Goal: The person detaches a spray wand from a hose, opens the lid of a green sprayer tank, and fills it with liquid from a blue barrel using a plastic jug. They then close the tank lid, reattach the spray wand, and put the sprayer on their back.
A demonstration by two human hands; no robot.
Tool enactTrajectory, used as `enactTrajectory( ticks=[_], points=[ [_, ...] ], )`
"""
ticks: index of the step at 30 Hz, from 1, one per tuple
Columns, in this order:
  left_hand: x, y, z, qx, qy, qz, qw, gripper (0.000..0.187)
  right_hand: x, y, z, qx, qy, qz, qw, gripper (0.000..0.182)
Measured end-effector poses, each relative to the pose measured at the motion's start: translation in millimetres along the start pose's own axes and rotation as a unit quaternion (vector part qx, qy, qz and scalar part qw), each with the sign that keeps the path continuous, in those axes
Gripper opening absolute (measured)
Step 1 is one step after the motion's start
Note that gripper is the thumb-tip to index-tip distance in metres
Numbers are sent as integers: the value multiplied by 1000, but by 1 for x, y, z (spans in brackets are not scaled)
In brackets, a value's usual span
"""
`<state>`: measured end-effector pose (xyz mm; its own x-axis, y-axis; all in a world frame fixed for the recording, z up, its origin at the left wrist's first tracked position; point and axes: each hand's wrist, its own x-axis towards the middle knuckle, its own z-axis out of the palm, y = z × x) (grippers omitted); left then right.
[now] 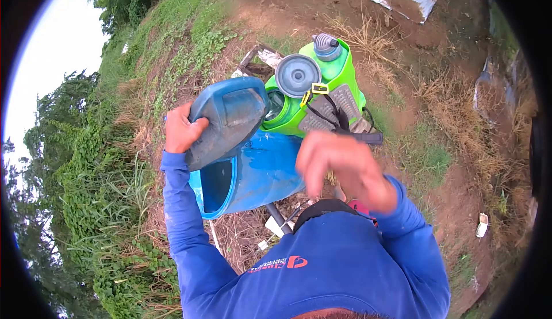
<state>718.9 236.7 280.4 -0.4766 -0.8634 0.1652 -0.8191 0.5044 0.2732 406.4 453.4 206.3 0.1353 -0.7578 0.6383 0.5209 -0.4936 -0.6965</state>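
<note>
Over the blue drum (267, 166), the left hand (183, 130) grips a blue container (227, 118) by its edge, tilted beside the green tank (344, 73). One-handed hold: slippage could drop it. Right hand (342, 158) blurred, fingers partly curled; contents cannot be told.

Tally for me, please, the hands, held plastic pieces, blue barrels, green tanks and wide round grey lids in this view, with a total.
Hands: 2, left hand and right hand
Held blue-grey plastic piece: 1
Blue barrel: 1
Green tank: 1
Wide round grey lid: 1
Total: 6
</note>
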Motion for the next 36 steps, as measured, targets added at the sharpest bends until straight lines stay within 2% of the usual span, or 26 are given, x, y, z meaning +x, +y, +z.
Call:
enactTrajectory(
  ticks=[1,2,4,5,6,7,8,10,11,13,14,16,20,22,26,28,32,34,35,36],
  points=[
    [2,-1,0,-19,-3,-1,1000,35,-4,-16,21,112,-91,-28,989,82],
    [4,-2,0,-38,-6,-3,999,35,-3,-23,42,198,-139,-79,967,82],
    [8,1,0,-48,-6,10,999,35,-11,-33,66,239,-199,-117,943,95],
    [12,2,-3,-49,-35,-7,998,33,-11,-31,77,239,-197,-115,944,95],
    [15,1,-5,-49,-62,-22,997,31,-11,-26,86,281,-160,-158,933,87],
    [20,-1,-5,-21,-63,-27,997,29,-10,-23,90,321,-122,-203,917,81],
    [21,0,-5,-20,-63,-26,997,29,-9,-26,85,321,-123,-204,917,81],
    [26,8,-6,-17,-52,-34,998,31,-3,-36,70,267,-269,-113,918,84],
    [29,9,-6,-15,-50,-33,998,31,-3,-38,68,267,-271,-115,918,84],
    [33,9,-5,-28,-65,-38,997,31,-4,-40,67,314,-250,-96,911,71],
    [35,10,-6,-25,-65,-40,997,31,-4,-38,70,316,-250,-98,910,71],
    [40,14,-7,-13,-79,-31,996,31,-4,-31,79,359,-195,-177,895,77],
    [54,18,-6,-2,-97,-41,994,30,-11,-30,95,394,-167,-181,886,74],
    [64,22,-6,40,-110,-37,992,28,-7,-36,92,417,-174,-149,879,72],
    [77,32,-6,36,-141,-47,988,26,1,-28,91,413,-195,-162,875,72],
    [84,35,-5,32,-149,-49,987,26,7,-31,83,375,-246,-113,886,70],
    [101,35,1,50,-174,-36,983,28,7,-25,101,390,-247,-115,880,74],
    [108,36,3,53,-182,-39,981,30,3,-24,101,334,-200,-81,918,67],
    [110,38,3,58,-188,-32,980,31,7,-21,95,335,-204,-75,917,67],
    [110,37,2,62,-192,-24,979,31,14,-16,84,280,-298,-35,912,67]
  ],
)
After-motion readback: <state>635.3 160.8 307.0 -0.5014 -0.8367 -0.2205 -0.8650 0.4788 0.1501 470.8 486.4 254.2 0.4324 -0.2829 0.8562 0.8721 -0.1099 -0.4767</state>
